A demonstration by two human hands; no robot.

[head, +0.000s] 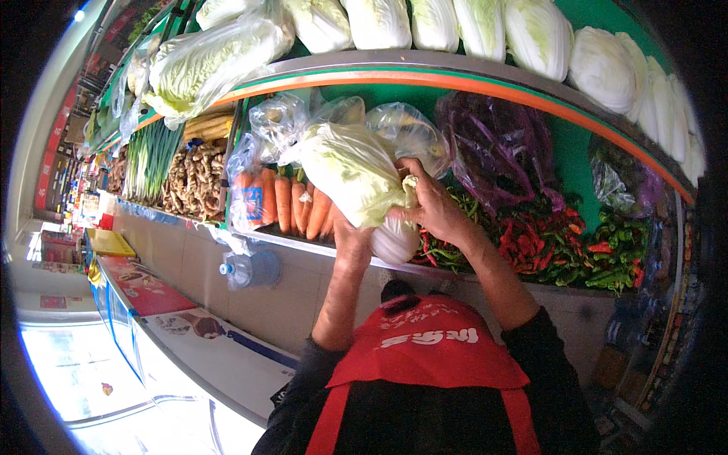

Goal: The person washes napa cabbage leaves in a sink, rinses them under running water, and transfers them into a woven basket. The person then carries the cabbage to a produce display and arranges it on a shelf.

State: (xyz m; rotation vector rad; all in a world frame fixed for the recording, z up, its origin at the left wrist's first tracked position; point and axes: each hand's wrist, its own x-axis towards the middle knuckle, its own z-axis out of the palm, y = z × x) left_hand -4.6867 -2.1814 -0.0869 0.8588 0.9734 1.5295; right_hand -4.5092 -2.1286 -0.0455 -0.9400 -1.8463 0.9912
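Observation:
Both my hands hold a pale green napa cabbage (347,165) over the front of the lower vegetable shelf. My left hand (351,242) grips it from the near left side. My right hand (435,207) is curled around its right side, near some crumpled outer leaf. Between my hands shows a rounded white cabbage base (394,242); I cannot tell whether it belongs to the same head. Carrots (283,199), some in a clear bag, lie below and left of the cabbage. To the right, green and red chili peppers (523,239) fill the shelf front.
A row of napa cabbages (378,25) lines the upper shelf, whose orange-edged rim (398,74) curves above my hands. One bagged cabbage (222,62) overhangs that rim. Purple mesh bags (495,148), ginger (196,176) and scallions (149,159) share the lower shelf. A water jug (253,270) is on the floor.

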